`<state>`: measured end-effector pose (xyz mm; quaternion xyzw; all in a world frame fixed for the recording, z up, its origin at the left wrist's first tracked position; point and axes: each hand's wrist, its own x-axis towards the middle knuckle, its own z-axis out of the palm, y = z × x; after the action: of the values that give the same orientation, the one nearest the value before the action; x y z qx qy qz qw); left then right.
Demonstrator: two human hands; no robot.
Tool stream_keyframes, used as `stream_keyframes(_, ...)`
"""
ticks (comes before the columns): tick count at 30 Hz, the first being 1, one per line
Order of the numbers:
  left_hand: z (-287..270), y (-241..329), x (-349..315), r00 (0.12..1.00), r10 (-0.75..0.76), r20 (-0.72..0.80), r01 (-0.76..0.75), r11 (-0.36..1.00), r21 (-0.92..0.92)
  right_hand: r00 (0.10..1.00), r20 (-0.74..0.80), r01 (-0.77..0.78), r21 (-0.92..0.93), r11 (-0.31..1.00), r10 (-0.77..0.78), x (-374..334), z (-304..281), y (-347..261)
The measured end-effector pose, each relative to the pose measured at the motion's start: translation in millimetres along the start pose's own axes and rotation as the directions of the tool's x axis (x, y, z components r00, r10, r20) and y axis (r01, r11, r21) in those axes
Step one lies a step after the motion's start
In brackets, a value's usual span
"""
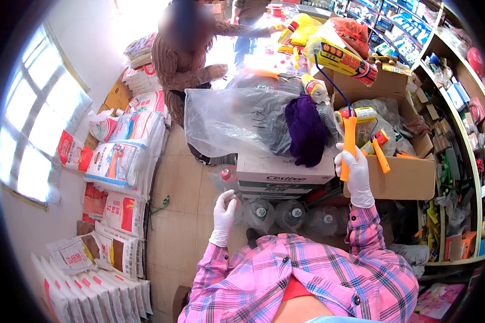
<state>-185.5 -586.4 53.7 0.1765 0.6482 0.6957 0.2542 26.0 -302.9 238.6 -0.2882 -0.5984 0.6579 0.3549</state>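
Observation:
My right hand (354, 175), in a white glove, is closed around the orange handle of a paint roller (349, 134). From the handle a dark blue wire frame bends up to a roller sleeve (342, 59) in yellow and red wrapping. Just right of that hand, a second paint roller (381, 155) with an orange handle hangs at the edge of an open cardboard box (399, 180). My left hand (223, 218), also gloved in white, is raised with its fingers curled in, and nothing shows in it. Behind it stands a clear bottle with a red cap (226, 174).
A dark purple cloth (307, 129) and clear plastic sheeting (231, 116) lie over a white carton (283, 169). Large clear bottles (291, 214) stand below. Stacked bags (118, 161) line the left wall; loaded shelves (458, 177) the right. Another person (180, 64) reaches across the far side.

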Motion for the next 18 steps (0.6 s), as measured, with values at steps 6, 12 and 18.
stream_keyframes(6, 23.7, -4.5, -25.7, 0.999, 0.007, 0.034, -0.009, 0.998, 0.056, 0.998, 0.033, -0.043, -0.053, 0.998, 0.044, -7.0, -16.0, 8.9)
stream_keyframes(12, 27.6, -2.6, -45.7, 0.997, 0.070, -0.025, -0.067, 0.992, 0.110, 0.989, 0.069, -0.128, -0.032, 0.991, 0.130, -12.3, -29.9, 31.6)
stream_keyframes(18, 24.3, -3.2, -34.7, 0.999, 0.048, 0.017, -0.050, 0.983, 0.174, 0.987, 0.084, -0.131, -0.068, 0.989, 0.137, -14.6, -26.4, 32.9)
